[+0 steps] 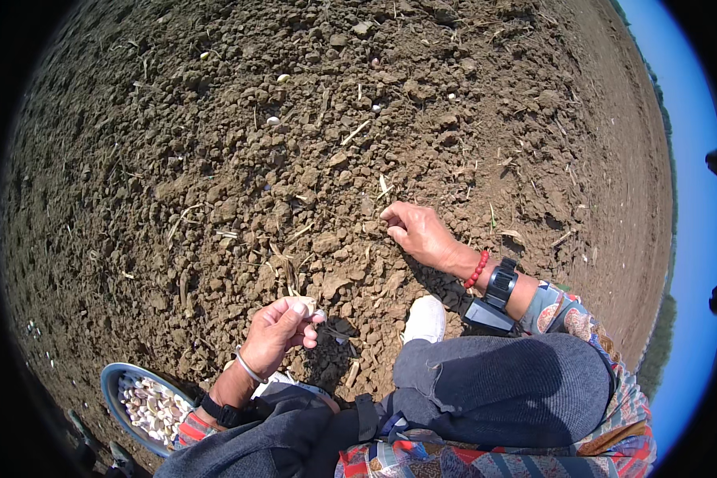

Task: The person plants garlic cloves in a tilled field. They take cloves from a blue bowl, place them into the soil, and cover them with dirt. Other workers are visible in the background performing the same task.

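My left hand (279, 331) is raised over the soil in front of my knees, its thumb and fingers pinched around pale garlic cloves (306, 303). My right hand (423, 234) reaches forward and low to the clumpy brown soil (328, 242), fingers curled and fingertips near the ground. Whether anything sits between those fingertips is hidden. Beside my left wrist, a metal basin (108, 385) holds many garlic cloves (154, 411). Further ahead, single cloves lie on the soil, among them a white clove (273, 120) and a yellowish clove (283, 77).
My white shoe (425, 319) is planted just behind my right hand, close to my bent knee (502, 382). Dry straw (355, 132) is scattered over the clods. Smoother bare field (627, 179) stretches away at the right. More pale pieces (33, 327) lie at far left.
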{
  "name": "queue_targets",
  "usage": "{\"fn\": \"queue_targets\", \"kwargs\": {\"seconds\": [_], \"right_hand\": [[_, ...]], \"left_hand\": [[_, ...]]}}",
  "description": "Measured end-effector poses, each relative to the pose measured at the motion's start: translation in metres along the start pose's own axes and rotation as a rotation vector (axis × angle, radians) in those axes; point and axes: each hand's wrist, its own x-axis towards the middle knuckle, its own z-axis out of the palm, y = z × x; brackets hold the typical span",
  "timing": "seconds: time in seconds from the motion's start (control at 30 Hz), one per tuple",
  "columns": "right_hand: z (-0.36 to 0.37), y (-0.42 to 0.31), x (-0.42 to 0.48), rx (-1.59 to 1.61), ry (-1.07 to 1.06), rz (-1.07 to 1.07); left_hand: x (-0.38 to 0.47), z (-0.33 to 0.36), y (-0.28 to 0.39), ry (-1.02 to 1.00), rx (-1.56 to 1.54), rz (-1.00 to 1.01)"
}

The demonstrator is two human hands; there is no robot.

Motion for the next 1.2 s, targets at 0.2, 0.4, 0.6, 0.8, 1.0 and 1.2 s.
{"fn": "queue_targets", "kwargs": {"seconds": [0.2, 0.4, 0.6, 0.8, 1.0, 1.2], "right_hand": [[-0.008, -0.004, 0.003, 0.202, 0.048, -0.078], [-0.044, 0.021, 0.036, -0.057, 0.254, 0.09], [-0.078, 0.041, 0.086, -0.318, 0.315, 0.134], [-0.084, 0.046, 0.138, -0.444, 0.179, 0.183], [-0.081, 0.042, 0.155, 0.077, 0.283, 0.184], [-0.078, 0.035, 0.158, 0.46, 0.292, 0.134]], "left_hand": [[0.0, 0.0, 0.0, 0.002, 0.005, -0.002], [-0.002, 0.002, 0.001, 0.027, 0.008, 0.0], [-0.005, 0.002, 0.001, 0.044, -0.013, -0.009], [-0.006, -0.001, -0.001, 0.066, -0.017, -0.009], [-0.006, -0.005, -0.003, 0.087, -0.046, -0.002], [-0.004, -0.002, -0.001, 0.083, -0.049, -0.007]]}}
